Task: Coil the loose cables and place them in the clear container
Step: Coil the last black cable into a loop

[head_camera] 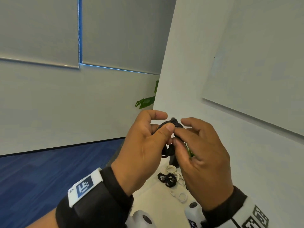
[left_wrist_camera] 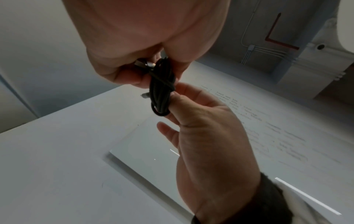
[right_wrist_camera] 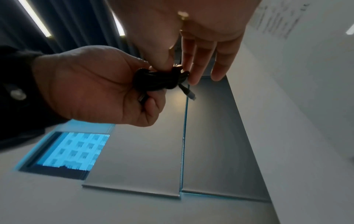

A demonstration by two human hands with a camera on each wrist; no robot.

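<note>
- the black cable point(head_camera: 171, 129), wound into a tight bundle, is held up in the air between both hands, well above the table point(head_camera: 164, 203).
- the left hand point(head_camera: 144, 145) pinches the bundle with thumb and curled fingers; the right hand point(head_camera: 202, 155) pinches its other side between thumb and forefinger, the other fingers held straight.
- the left wrist view shows the coil point(left_wrist_camera: 161, 87) edge-on with a metal plug poking out beside it — the head view hides this behind the thumbs.
- the right wrist view shows the bundle point(right_wrist_camera: 159, 80) knotted at one end, a connector hanging free below it.
- on the table below the hands lie coiled black cables point(head_camera: 167, 178) and white cables point(head_camera: 179, 176), near one another; the right hand covers part of them.
- the table is white; behind it a white wall with a whiteboard point(head_camera: 255, 63), grey roller blinds point(head_camera: 41, 30), a green plant point(head_camera: 146, 101) and blue carpet point(head_camera: 49, 170).
</note>
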